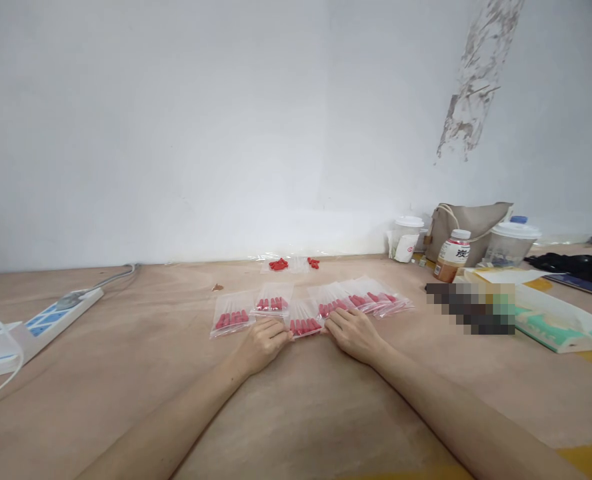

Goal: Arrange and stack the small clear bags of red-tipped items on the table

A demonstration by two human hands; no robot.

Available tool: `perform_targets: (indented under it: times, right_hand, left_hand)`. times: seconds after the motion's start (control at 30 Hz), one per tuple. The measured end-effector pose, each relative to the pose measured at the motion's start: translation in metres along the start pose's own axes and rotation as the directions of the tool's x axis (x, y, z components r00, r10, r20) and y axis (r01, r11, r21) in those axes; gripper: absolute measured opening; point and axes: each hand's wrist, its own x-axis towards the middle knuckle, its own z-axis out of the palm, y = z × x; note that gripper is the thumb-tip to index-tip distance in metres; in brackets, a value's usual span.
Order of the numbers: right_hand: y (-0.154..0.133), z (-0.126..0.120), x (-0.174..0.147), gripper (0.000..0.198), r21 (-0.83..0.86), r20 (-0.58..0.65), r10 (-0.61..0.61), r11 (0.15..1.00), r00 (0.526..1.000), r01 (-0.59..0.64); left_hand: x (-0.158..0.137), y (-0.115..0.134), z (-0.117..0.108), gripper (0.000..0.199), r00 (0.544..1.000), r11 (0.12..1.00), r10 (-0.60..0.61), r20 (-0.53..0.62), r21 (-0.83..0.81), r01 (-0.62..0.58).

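On the table, left hand and right hand pinch 1 bag — by its near corners.

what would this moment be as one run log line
left hand: at left side of bag | right hand: at bag's right side | contents: red pieces | around: other bags

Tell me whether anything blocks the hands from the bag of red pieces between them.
Nothing visible does. The left hand and right hand are at opposite sides of the bag, apparently touching its edges; the neighbouring bags do not cut them off.
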Motion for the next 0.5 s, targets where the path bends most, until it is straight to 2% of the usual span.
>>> perform_targets:
  times: [0.17,0.27,0.37,0.5]
  right_hand:
    - [-0.013,0.000,0.009,0.020,0.059,0.047,0.017,0.998,0.999,-0.019]
    - [-0.021,0.006,0.009,0.015,0.023,0.064,0.060,0.998,0.996,-0.062]
    - [-0.024,0.010,0.009,0.018,0.030,0.055,0.175,0.984,0.983,-0.177]
    - [-0.023,0.013,0.022,0.024,0.076,0.127,0.330,0.937,0.935,-0.341]
  left_hand:
    - [0.001,0.003,0.000,0.015,0.996,0.994,-0.031,0.081,-0.105,0.039]
    - [-0.001,-0.003,-0.008,0.023,0.976,0.978,-0.192,0.105,-0.061,0.199]
    - [-0.011,-0.022,-0.015,0.033,0.904,0.917,-0.398,0.154,0.088,0.389]
    - [-0.027,-0.047,-0.018,0.040,0.783,0.866,-0.500,0.370,0.195,0.461]
